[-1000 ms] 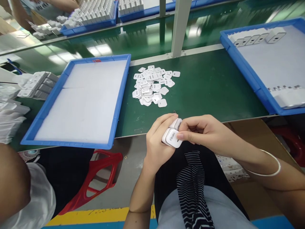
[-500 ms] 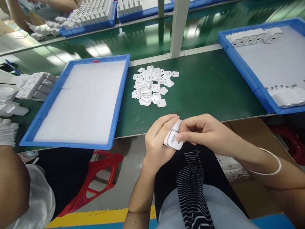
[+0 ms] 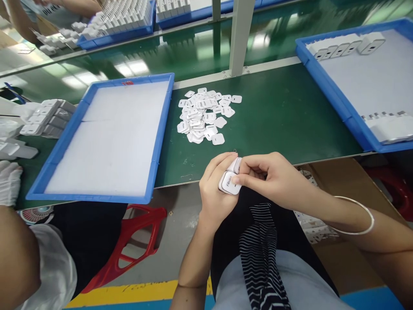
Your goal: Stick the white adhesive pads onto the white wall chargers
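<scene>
At the near edge of the green work table, just over the person's lap, both hands meet around a small white charger body. The left hand is curled about it from the left, fingers wrapped over its far side and thumb low, so the piece sits clasped in the palm with its printed face turned up. The right hand comes in from the right with fingers bent, the thumb and forefinger pinched on the charger's right edge; whether they also grip a separate cover plate there is hard to tell, since the fingers hide that side. A thin bangle circles the right wrist.

Farther in, near the middle of the table, lies a loose heap of white cover plates. To its left sits a blue tray lined with white foam. At the far right another blue tray holds a row of white chargers along its far side. At the left edge, a gloved hand of another person rests near stacked white parts.
</scene>
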The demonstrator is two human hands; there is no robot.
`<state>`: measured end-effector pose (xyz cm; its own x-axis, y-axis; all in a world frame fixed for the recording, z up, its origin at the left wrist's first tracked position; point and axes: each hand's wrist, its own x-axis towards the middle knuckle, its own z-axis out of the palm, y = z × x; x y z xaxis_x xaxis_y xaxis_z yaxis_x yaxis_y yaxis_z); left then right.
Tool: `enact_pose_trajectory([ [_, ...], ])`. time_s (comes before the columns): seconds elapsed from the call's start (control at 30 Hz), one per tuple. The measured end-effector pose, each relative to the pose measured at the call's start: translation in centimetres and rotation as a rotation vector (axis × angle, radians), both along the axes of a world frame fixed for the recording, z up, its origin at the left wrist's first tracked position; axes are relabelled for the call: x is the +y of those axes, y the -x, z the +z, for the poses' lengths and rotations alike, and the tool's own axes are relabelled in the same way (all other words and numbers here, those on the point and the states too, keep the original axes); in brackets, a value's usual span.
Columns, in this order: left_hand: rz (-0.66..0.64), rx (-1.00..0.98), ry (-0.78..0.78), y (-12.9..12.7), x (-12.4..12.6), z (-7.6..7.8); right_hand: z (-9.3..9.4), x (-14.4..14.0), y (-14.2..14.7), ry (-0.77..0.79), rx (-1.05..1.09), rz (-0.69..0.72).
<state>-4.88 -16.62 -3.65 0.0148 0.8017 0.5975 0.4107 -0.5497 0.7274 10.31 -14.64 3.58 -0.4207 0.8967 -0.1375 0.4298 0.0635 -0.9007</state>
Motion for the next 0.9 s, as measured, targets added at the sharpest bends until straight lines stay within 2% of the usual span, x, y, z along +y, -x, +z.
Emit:
enact_pose_trajectory([
  [0.17,-0.028,-0.155,0.047,-0.6,0.1,-0.4,-0.2,-0.1,-0.2,-0.122,-0.116,-0.059],
  [0.23,-0.055,-0.218,0.084,-0.7,0.1,-0.3,-0.6,-0.2,-0.2,-0.193,-0.055,-0.166],
  [0.3,-0.086,-0.246,0.116,-0.7,0.0,0.0,-1.3,-0.2,-0.2,-0.206,0.111,-0.260],
  [0.33,-0.103,-0.246,0.125,-0.7,0.0,0.2,-1.6,-0.2,-0.2,-0.165,0.210,-0.267],
  [0.4,-0.146,-0.221,0.138,-0.6,-0.1,0.6,-2.4,-0.1,-0.2,0.018,0.369,-0.189],
  [0.47,-0.168,-0.192,0.148,-0.5,-0.3,0.7,-2.9,-0.2,-0.1,0.209,0.458,-0.096],
  [0.53,-0.168,-0.170,0.155,-0.4,-0.4,0.6,-3.2,-0.4,0.0,0.312,0.502,-0.047],
  [0.73,-0.126,-0.126,0.181,-0.6,-1.0,0.1,-3.5,-1.7,0.4,0.257,0.531,-0.107],
  [0.9,-0.143,-0.095,0.190,-1.2,-1.9,0.5,-3.7,-2.3,-0.4,0.379,0.563,-0.017],
])
